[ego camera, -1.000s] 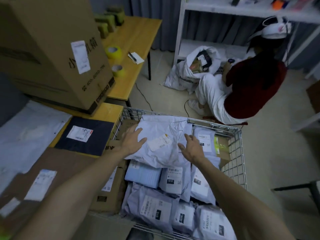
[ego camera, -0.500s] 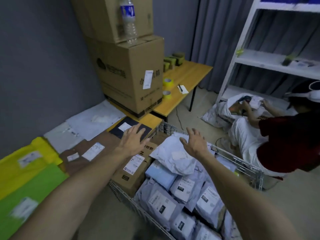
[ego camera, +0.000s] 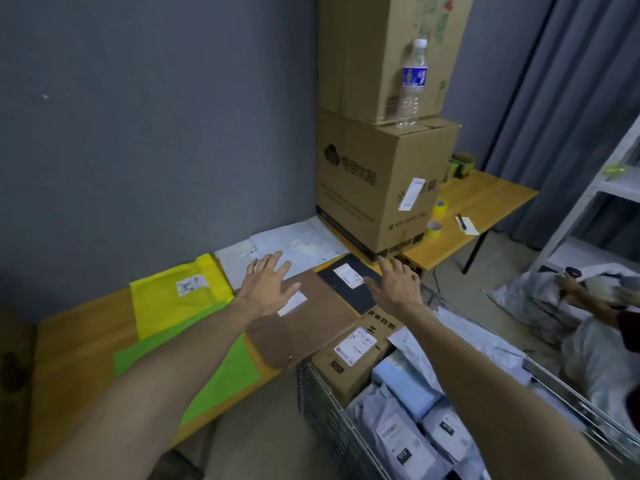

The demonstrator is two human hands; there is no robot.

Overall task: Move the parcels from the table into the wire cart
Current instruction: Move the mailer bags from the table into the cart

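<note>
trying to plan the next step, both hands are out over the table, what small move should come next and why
Probably lower both hands and curl the fingers round the edges of the brown parcel. The left hand and right hand are open and hold nothing, spread above it and the black parcel beside it; it lies flat on the table by the wire cart.

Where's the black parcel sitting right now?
Head view, centre: the black parcel lies flat on the table between the brown parcel and the big cardboard box, partly covered by the right hand.
</note>
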